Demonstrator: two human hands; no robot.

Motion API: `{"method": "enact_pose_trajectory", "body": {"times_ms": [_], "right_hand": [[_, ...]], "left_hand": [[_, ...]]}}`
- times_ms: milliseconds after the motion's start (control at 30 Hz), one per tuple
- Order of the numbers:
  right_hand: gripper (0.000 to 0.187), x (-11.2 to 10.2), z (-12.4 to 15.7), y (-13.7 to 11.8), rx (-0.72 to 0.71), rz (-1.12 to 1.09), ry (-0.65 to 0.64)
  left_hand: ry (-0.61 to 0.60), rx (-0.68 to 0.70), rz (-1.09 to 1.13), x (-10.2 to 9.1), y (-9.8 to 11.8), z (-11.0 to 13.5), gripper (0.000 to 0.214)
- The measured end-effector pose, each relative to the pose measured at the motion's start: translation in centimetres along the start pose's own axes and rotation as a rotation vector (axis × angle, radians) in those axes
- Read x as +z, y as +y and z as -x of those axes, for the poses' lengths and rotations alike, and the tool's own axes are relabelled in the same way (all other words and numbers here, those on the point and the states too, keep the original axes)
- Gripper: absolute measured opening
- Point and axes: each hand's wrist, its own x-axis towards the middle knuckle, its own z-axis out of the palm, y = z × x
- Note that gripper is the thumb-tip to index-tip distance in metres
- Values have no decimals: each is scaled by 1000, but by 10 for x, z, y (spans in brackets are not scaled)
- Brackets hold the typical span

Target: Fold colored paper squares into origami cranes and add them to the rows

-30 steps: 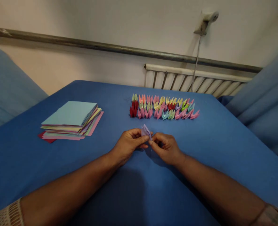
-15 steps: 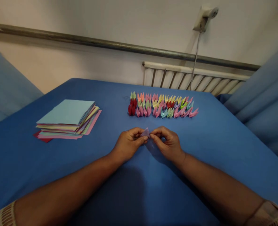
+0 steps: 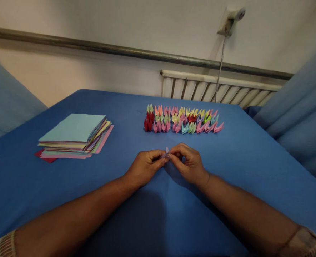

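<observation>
A small folded piece of purple paper (image 3: 167, 151) is pinched between my two hands above the blue table, mostly covered by fingers, with one pointed tip sticking up. My left hand (image 3: 147, 166) grips its left side between thumb and forefinger. On the other side, my right hand (image 3: 189, 161) pinches the paper with thumb and fingertips, touching the left fingertips. Beyond my hands stand several rows of folded paper cranes (image 3: 192, 127) in pink, red, yellow, green, blue and purple.
A thick stack of coloured paper sheets (image 3: 73, 128), light blue on top, lies at the left of the blue-covered table (image 3: 125, 128). Behind are a metal rail (image 3: 120, 49), a white radiator (image 3: 200, 85) and a hanging cord (image 3: 221, 60). Blue curtains (image 3: 299, 107) hang at both sides.
The purple paper has been turned or pressed so that less of its flat face shows and a thin tip points up. My right fingers have closed in against the left ones.
</observation>
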Motion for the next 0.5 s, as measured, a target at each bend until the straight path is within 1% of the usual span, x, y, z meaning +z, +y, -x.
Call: {"method": "enact_pose_trajectory", "body": {"times_ms": [133,267,367,500], "right_hand": [[12,3,1,3,174,-145,25],[18,7,1,4,318,-288,45],[21,8,0,3,373,-327,69],[21,7,-3,3,371,-353,58]], "left_hand": [[18,-77,117,1,6,0,23],[39,-171,247,1,10,-1,19],[55,-197,293,0,10,-2,17],[27,-203,274,-1,8,-3,18]]}}
